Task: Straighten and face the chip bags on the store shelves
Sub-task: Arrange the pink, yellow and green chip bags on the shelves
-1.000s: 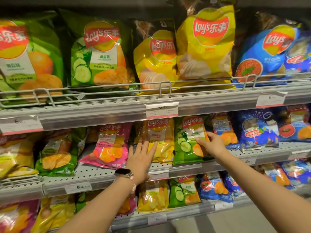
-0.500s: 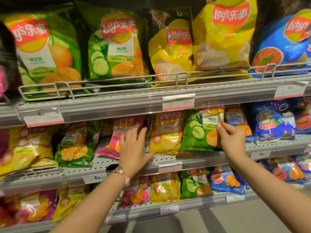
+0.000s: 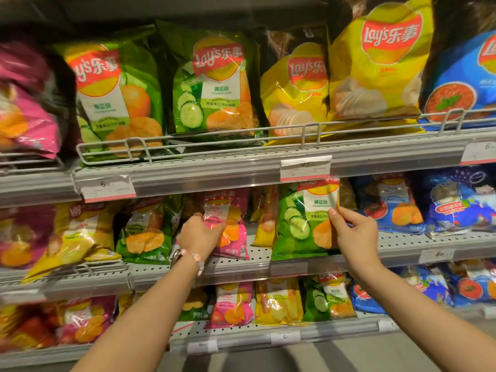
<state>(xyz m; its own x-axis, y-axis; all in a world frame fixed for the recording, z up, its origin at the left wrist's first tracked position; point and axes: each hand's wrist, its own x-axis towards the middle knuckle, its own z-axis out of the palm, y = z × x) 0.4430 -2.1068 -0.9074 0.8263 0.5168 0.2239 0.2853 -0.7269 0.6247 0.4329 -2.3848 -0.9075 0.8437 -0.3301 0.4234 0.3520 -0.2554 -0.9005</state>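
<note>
Gripping the small pink Lay's bag (image 3: 228, 224) along its left edge, the left hand (image 3: 200, 237) is curling its fingers around it on the perforated middle shelf (image 3: 402, 244). The right hand (image 3: 354, 233) is pinching the right edge of the small green cucumber Lay's bag (image 3: 300, 224), which is standing upright just right of a narrow yellow bag (image 3: 264, 224). Large green, yellow and blue bags are sitting behind the wire rail (image 3: 241, 139) on the shelf above. A watch (image 3: 175, 257) is showing on the left wrist.
</note>
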